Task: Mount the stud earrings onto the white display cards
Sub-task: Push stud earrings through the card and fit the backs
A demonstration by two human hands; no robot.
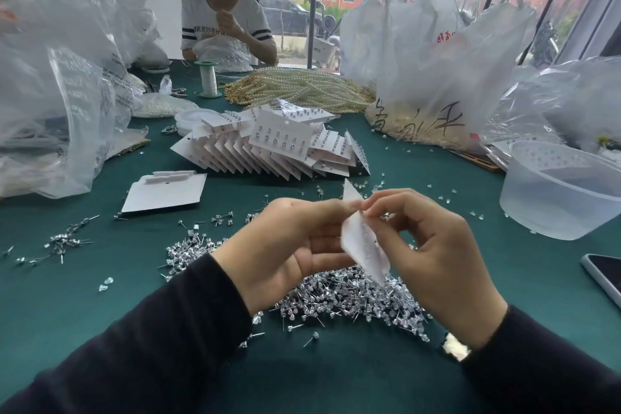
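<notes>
Both hands work a white card (361, 242) above the pile of studs (342, 296): the left hand (295, 245) closed around its edge, the right hand (426, 245) pinching at its top (stud unseen). Best keep the card steady and push straight.

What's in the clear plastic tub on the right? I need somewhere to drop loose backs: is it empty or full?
Apparently empty: the tub stands upright, only its translucent walls and bare floor showing.
</notes>
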